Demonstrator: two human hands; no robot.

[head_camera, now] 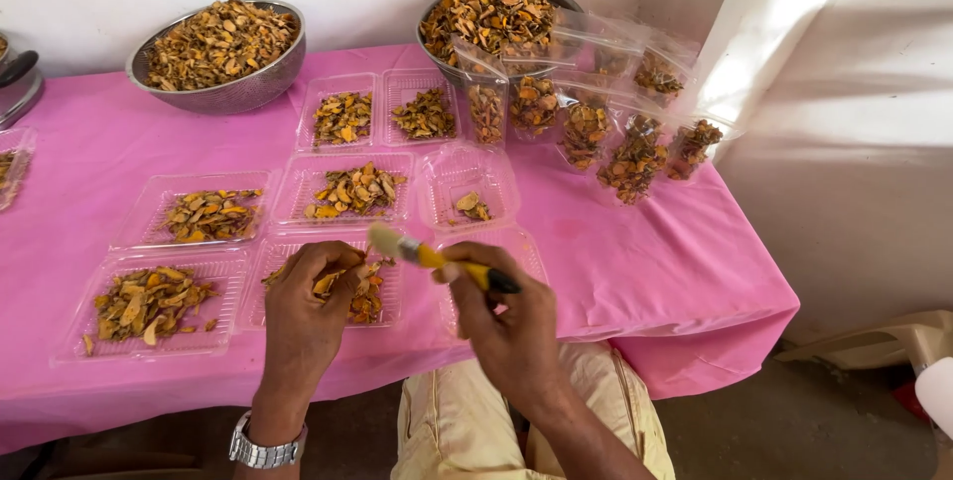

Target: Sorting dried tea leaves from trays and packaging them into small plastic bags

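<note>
Currently right hand (511, 326) clamped on yellow brush (437, 258); long axis runs up-left from grip, bristles toward left hand (308, 306). Left fingers pinch dried slice (326, 283) just below-left of bristles, over clear tray (266, 291).

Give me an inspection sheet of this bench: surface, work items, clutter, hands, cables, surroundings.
Surface: table under a pink cloth, a faint stain near the right side.
Work items: yellow-handled brush in the right hand; a dried orange-brown piece pinched in the left hand, above a clear tray of similar pieces.
Clutter: further clear trays, one nearly bare tray; two metal bowls heaped with dried pieces; filled clear bags at the back right.
Hands: both grips closed; wristwatch on the left wrist.
Cables: nothing seen.
Surroundings: white wall, concrete floor, pale plastic chair at right.
</note>
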